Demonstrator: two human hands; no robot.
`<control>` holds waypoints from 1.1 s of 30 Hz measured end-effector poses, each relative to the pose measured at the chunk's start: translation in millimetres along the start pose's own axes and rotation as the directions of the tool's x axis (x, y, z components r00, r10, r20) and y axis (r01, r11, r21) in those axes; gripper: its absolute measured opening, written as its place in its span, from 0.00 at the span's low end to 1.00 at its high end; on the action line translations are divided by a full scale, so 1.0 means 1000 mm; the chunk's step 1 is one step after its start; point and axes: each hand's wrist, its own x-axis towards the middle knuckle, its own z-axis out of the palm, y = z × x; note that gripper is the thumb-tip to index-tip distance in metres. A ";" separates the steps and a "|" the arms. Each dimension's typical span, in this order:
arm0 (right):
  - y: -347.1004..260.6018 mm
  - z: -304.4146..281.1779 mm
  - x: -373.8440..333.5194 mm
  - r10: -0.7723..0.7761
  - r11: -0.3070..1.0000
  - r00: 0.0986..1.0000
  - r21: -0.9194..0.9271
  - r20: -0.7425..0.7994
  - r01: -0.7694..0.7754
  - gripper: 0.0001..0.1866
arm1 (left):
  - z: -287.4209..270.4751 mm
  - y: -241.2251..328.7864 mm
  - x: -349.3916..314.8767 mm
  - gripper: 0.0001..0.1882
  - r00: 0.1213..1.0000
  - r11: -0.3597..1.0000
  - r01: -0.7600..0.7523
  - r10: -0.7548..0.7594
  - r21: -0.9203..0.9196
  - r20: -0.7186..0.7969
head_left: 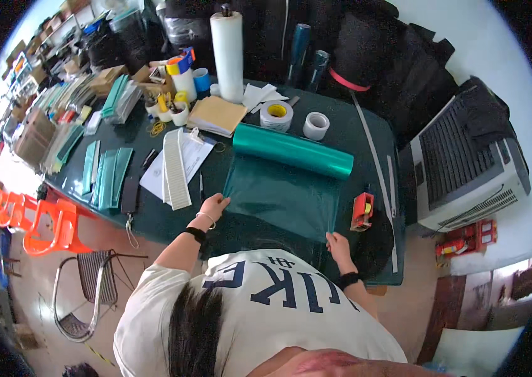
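A roll of shiny green plastic film (pixel 292 151) lies crosswise on the dark table in front of me. From it a see-through sheet of film (pixel 282 200) runs toward my body. My left hand (pixel 214 206) pinches the sheet's left edge, and my right hand (pixel 338 244) pinches its near right corner. Right of the sheet stands a red tape dispenser (pixel 362 212). A black pen (pixel 202 186) lies beyond my left hand, near a white ribbed strip (pixel 175 169) on a paper sheet.
Behind the film roll are two tape rolls (pixel 316 125), brown envelopes (pixel 217 115) and a tall white roll (pixel 227 56). Flat green packets (pixel 113 179) lie at the left. A long metal ruler (pixel 376 157) runs along the right side, beside an air cooler (pixel 467 157). Orange chairs (pixel 58 227) stand at left.
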 end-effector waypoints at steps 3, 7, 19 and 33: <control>-0.010 0.002 -0.020 0.014 0.999 0.998 0.033 0.054 -0.016 0.19 | 0.009 -0.014 -0.025 0.19 1.000 1.000 0.030 -0.030 0.002 -0.010; -0.010 0.002 -0.030 0.029 0.999 0.995 -0.047 0.096 -0.024 0.20 | 0.024 -0.035 -0.032 0.22 0.974 0.982 -0.145 0.163 0.122 -0.159; -0.064 -0.013 -0.007 0.402 0.862 0.862 -0.446 0.308 -0.242 0.22 | -0.063 -0.078 0.007 0.26 0.760 0.993 0.110 -0.059 0.038 -0.648; -0.135 0.083 0.010 -0.039 0.930 0.916 -0.321 0.400 0.179 0.16 | -0.079 -0.099 0.108 0.47 0.664 0.878 0.439 -0.176 0.189 -0.727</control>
